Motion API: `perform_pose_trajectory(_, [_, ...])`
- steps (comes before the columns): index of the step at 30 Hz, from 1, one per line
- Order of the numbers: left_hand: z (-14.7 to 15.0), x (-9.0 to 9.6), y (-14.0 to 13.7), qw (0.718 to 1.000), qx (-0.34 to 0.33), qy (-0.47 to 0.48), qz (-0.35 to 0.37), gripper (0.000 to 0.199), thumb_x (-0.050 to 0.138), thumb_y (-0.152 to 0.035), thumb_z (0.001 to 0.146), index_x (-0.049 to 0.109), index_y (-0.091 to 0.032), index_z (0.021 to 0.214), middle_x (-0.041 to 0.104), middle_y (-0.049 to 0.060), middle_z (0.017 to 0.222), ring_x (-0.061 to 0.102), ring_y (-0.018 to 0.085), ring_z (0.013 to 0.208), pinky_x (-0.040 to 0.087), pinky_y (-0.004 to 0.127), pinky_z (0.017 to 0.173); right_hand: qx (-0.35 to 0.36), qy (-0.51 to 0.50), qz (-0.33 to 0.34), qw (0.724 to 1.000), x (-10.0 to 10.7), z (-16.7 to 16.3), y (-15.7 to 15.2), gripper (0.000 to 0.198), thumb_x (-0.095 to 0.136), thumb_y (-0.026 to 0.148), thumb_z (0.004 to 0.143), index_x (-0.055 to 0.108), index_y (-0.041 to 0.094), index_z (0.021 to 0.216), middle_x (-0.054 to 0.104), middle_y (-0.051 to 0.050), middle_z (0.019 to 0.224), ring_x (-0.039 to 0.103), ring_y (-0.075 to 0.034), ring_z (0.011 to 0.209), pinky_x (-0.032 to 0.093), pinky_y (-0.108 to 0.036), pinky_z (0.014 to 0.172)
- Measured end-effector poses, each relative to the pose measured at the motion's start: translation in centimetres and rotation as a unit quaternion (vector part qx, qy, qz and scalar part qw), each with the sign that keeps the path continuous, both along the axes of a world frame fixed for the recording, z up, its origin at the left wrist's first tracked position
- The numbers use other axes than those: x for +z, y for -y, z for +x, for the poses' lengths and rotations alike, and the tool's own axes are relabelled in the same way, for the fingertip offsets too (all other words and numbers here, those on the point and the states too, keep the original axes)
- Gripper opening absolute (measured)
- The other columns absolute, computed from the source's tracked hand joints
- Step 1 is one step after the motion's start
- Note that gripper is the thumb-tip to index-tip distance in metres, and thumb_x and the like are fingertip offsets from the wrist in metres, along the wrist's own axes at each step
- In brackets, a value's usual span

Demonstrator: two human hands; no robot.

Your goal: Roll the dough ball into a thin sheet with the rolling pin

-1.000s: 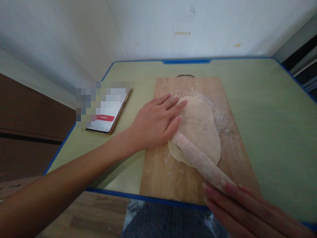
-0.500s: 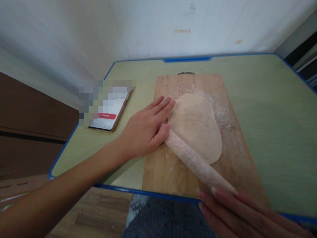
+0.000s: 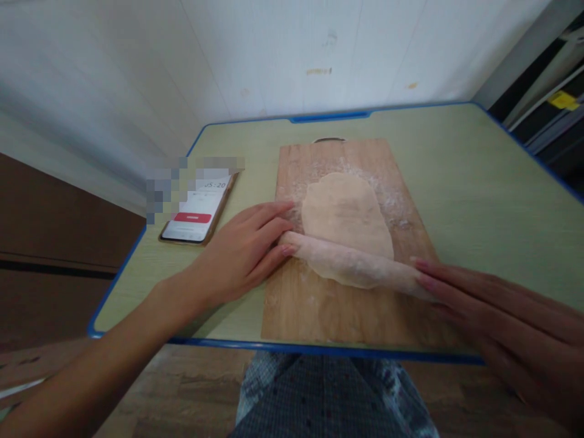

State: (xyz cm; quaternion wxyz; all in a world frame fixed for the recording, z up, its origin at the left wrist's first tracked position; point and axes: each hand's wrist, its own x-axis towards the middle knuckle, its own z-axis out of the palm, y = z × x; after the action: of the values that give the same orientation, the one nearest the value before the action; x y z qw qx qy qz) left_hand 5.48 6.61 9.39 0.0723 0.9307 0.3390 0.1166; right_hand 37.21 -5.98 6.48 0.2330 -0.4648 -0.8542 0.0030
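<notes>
A flour-coated rolling pin (image 3: 349, 260) lies across the near part of a flat, rounded sheet of dough (image 3: 344, 207). The dough rests on a wooden cutting board (image 3: 305, 316) dusted with flour. My left hand (image 3: 255, 246) holds the pin's left end, fingers above it and thumb on the near side. At the other end, my right hand (image 3: 493, 310) has its fingers over the pin, covering its tip. Some dough shows on the near side of the pin.
A phone (image 3: 191, 210) with a lit screen, partly pixelated, lies left of the board on the pale green table (image 3: 460, 182). The table has a blue rim. A white wall (image 3: 274, 55) stands behind, and dark shelving (image 3: 552, 115) is at the right.
My right hand has moved up and away from the table's near edge, so the pin has swung from steeply slanted to nearly crosswise. It now lies over the dough's near part. My left hand shifted slightly nearer.
</notes>
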Motion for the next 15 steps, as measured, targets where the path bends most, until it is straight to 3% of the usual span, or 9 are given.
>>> perform_pose_trajectory(2, [0.6, 0.4, -0.2, 1.0, -0.001, -0.004, 0.009, 0.039, 0.031, -0.035, 0.099, 0.064, -0.014, 0.102, 0.059, 0.015, 0.131, 0.055, 0.025, 0.122, 0.044, 0.042, 0.104, 0.002, -0.009, 0.009, 1.0, -0.2, -0.3, -0.5, 0.065, 0.046, 0.01, 0.089, 0.034, 0.034, 0.148, 0.058, 0.001, 0.137, 0.064, -0.024, 0.111, 0.057, -0.036, 0.094])
perform_pose_trajectory(5, [1.4, 0.9, -0.5, 1.0, -0.008, -0.019, 0.023, 0.042, 0.029, -0.034, 0.099, 0.063, -0.011, 0.11, 0.061, 0.016, 0.129, 0.057, 0.024, 0.12, 0.044, 0.04, 0.104, -0.022, -0.021, 0.007, 1.0, -0.5, -1.3, -1.0, 0.064, 0.048, 0.014, 0.091, 0.031, 0.031, 0.15, 0.063, -0.002, 0.129, 0.066, -0.023, 0.106, 0.058, -0.036, 0.091])
perform_pose_trajectory(9, [2.3, 1.6, -1.1, 0.998, 0.005, -0.054, 0.04, 0.053, 0.024, -0.038, 0.099, 0.051, -0.006, 0.132, 0.053, 0.017, 0.14, 0.049, 0.027, 0.13, 0.036, 0.045, 0.11, -0.048, -0.028, 0.018, 0.998, -1.0, -2.3, -1.1, 0.058, 0.048, 0.018, 0.092, 0.036, 0.026, 0.148, 0.063, -0.005, 0.13, 0.063, -0.025, 0.112, 0.052, -0.041, 0.1])
perform_pose_trajectory(15, [2.6, 0.8, -1.2, 0.997, 0.023, -0.08, 0.005, 0.063, 0.017, -0.045, 0.099, 0.044, -0.003, 0.139, 0.046, 0.017, 0.146, 0.04, 0.026, 0.137, 0.034, 0.042, 0.112, -0.067, -0.01, 0.018, 0.998, -0.9, -2.6, -0.7, 0.055, 0.047, 0.02, 0.092, 0.039, 0.023, 0.146, 0.057, -0.001, 0.138, 0.055, -0.023, 0.123, 0.041, -0.037, 0.11])
